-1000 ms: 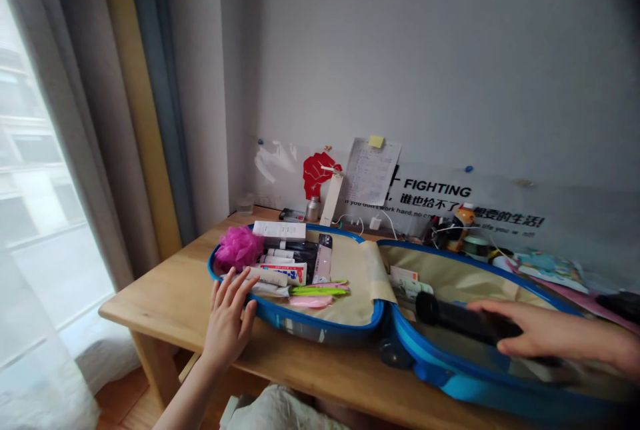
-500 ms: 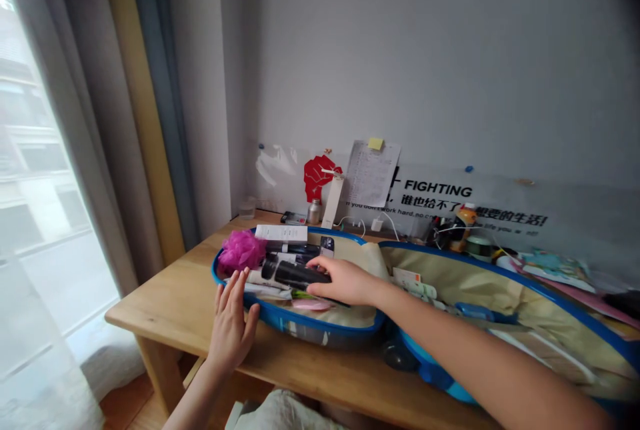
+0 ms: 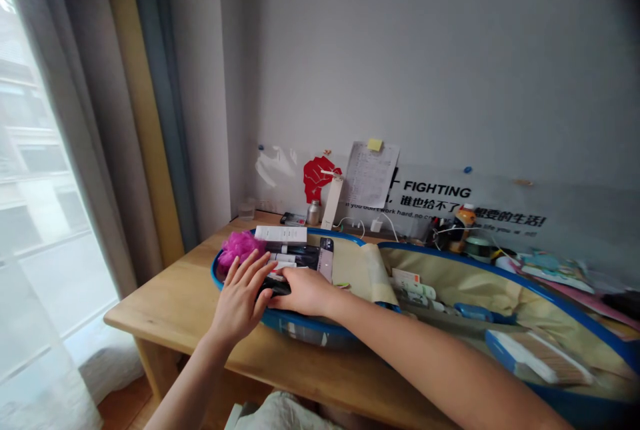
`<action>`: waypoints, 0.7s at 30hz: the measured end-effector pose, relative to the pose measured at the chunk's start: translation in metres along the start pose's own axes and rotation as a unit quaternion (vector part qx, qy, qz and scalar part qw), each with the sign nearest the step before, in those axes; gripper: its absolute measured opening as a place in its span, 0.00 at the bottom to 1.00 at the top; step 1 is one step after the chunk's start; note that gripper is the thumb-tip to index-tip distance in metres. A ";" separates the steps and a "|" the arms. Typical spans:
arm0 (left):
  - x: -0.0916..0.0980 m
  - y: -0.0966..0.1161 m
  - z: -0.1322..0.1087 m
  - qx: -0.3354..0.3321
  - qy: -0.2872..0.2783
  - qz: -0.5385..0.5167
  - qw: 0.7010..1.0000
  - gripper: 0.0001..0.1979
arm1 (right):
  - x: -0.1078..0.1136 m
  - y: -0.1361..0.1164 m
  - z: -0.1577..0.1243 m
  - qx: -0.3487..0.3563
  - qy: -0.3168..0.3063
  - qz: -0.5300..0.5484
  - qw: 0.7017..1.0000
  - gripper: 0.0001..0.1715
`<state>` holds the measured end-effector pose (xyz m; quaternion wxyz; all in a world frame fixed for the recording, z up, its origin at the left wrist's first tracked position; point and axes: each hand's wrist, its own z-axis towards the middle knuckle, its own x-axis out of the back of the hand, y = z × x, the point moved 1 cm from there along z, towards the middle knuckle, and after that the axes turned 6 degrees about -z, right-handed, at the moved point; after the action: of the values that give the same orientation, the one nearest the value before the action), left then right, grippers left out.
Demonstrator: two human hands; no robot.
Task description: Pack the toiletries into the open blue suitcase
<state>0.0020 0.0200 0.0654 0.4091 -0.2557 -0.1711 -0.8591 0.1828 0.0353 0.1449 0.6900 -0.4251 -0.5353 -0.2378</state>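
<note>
An open suitcase with a blue rim [image 3: 313, 331] lies on the table. In its left half, my right hand [image 3: 306, 290] grips a black bottle [image 3: 277, 286], mostly hidden under both hands. My left hand [image 3: 243, 297] reaches over the front rim with fingers stretched and spread, its thumb beside the bottle. Just behind its fingertips is a pink bath puff [image 3: 239, 247]. A white box [image 3: 281, 235], several dark tubes and a dark flat package [image 3: 326, 258] lie behind my right hand.
The suitcase's right half holds a blue item [image 3: 475, 312], small white tubes [image 3: 417, 289] and a white-and-brown pack [image 3: 543, 355]. Along the wall stand a metal bottle [image 3: 313, 212], a white upright device [image 3: 331, 203], cables and an orange-capped bottle [image 3: 463, 223]. Curtains hang left.
My right hand has moved left and toward me with the black bottle, closer to my left hand. My left hand has shifted slightly right and farther over the suitcase.
</note>
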 end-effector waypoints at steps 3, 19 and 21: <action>-0.001 -0.002 0.007 -0.012 -0.070 -0.023 0.997 0.23 | -0.006 0.008 0.000 -0.027 -0.023 0.051 0.998 0.45; -0.003 0.007 -0.004 0.028 -0.023 -0.023 0.999 0.18 | 0.109 0.216 -0.088 -0.240 -0.012 -0.077 0.968 0.12; -0.004 0.008 -0.005 0.029 -0.006 -0.018 0.999 0.18 | 0.102 0.241 -0.106 -0.284 -0.063 -0.115 0.950 0.12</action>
<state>0.0088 0.0153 0.0592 0.3994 -0.2461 -0.2027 -0.8596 0.4604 0.0861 0.1544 0.4739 -0.5531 -0.5332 -0.4303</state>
